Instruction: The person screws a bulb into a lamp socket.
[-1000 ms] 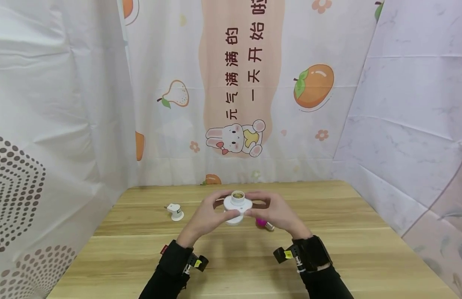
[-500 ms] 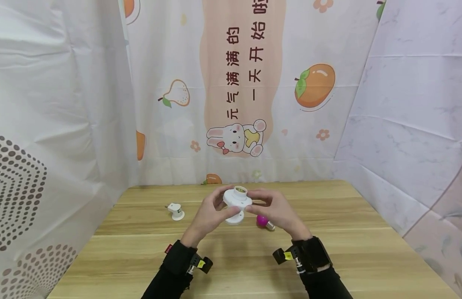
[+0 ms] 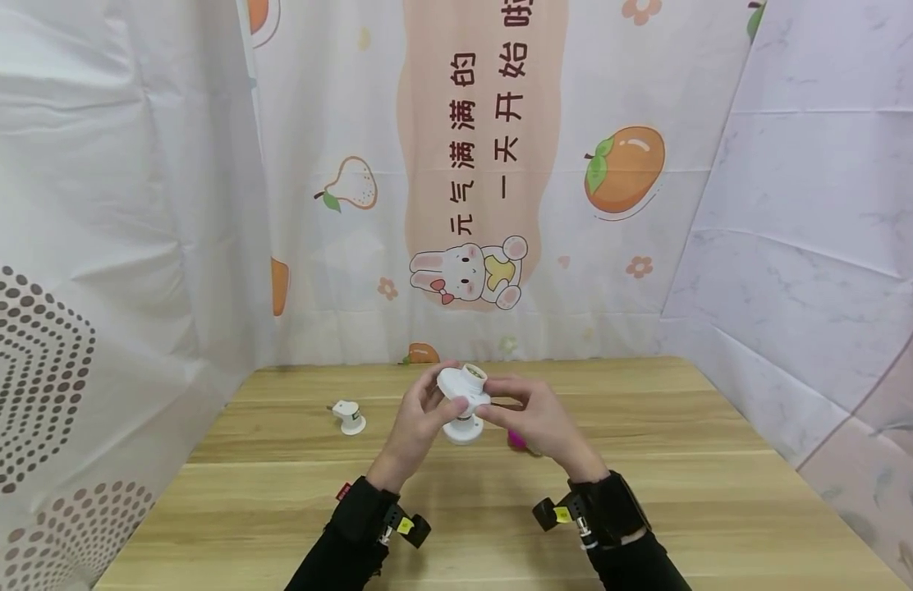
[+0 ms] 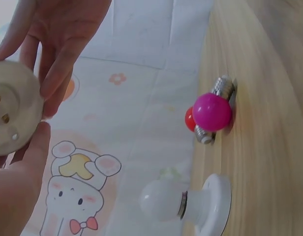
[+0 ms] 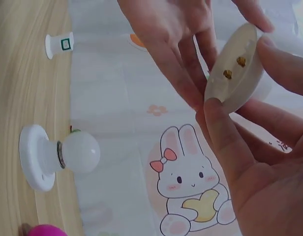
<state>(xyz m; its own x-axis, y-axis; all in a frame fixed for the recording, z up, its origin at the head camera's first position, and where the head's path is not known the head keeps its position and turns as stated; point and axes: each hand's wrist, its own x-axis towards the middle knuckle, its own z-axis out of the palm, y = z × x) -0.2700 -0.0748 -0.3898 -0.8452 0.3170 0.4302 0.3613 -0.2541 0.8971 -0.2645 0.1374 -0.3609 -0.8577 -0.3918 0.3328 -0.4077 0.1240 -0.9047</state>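
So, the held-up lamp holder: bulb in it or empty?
Empty. In the head view, the held-up lamp holder shows its round socket mouth open, with nothing screwed into it.

Wooden table [image 3: 279, 501] is carrying small white fitting [image 3: 350, 417] at left. White socket base [image 4: 216, 206] with white bulb [image 4: 162, 200] is standing mid-table; magenta bulb [image 4: 212, 112], red bulb [image 4: 189, 119] are lying nearby.

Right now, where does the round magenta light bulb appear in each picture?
Head: magenta bulb, below centre and slightly right, partly behind the right hand.
Left wrist: bulb right of centre.
Right wrist: bulb bottom left, cut off by edge.
Shared landmark: printed white cartoon rabbit.
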